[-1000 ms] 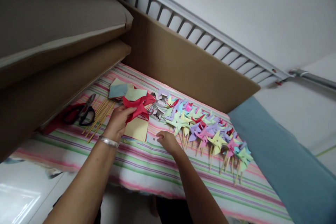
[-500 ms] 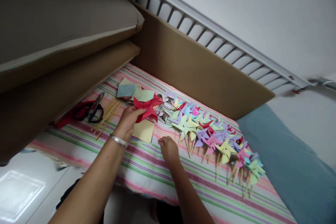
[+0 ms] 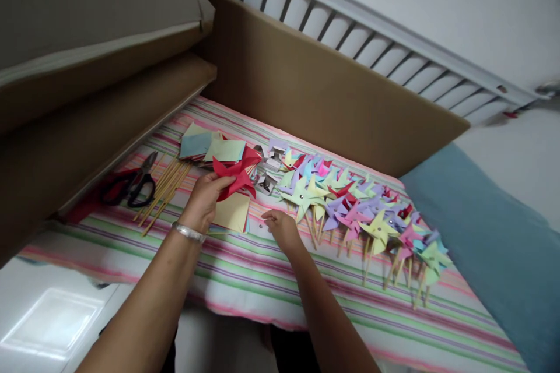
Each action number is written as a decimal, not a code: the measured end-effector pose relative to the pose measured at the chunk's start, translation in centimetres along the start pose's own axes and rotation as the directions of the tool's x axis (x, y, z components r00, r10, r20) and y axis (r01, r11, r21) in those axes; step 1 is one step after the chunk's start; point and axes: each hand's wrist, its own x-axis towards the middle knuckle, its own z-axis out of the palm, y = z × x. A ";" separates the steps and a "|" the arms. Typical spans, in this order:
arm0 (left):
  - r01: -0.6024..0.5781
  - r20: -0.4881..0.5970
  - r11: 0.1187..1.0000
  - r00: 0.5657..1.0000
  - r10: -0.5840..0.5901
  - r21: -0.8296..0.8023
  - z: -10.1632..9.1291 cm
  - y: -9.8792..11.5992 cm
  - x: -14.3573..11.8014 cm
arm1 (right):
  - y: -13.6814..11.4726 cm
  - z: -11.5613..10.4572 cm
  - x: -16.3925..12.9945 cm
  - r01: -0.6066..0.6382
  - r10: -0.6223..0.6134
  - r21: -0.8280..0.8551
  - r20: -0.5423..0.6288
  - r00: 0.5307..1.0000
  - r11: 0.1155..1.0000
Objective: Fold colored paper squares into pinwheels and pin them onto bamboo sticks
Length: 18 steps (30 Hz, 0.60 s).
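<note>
Fingers of left hand (image 3: 202,201) pinch red paper pinwheel (image 3: 236,173), held just above yellow paper square (image 3: 231,211). Right hand (image 3: 282,227) fingertips curled down on striped cloth (image 3: 245,268), beside tiny pin (image 3: 261,225) at 9 o'clock; grip unclear. Finished pinwheels (image 3: 359,213) lie at 3 o'clock. Scissors (image 3: 133,186) and sticks (image 3: 164,192) at 9 o'clock.

Striped cloth (image 3: 245,280) spread over surface, bearing all items. Scissors (image 3: 133,186) at far left; bundle of sticks (image 3: 164,192) just right of scissors. Stack of paper squares (image 3: 207,145) behind sticks, toward cardboard panel (image 3: 324,93). Left hand (image 3: 203,201) right of sticks, gripping folded pinwheel (image 3: 236,175) above single paper square (image 3: 231,213). Right hand (image 3: 282,227) on cloth, right of square. Row of finished pinwheels (image 3: 350,210) runs rightward from hands. Pillow (image 3: 481,233) at far right.
</note>
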 end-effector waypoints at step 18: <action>0.016 -0.013 0.990 1.000 -0.015 0.138 -0.5 0.5 0.3 | -1.5 1.4 -1.4 0.133 -0.169 -0.322 -0.087 0.982 0.937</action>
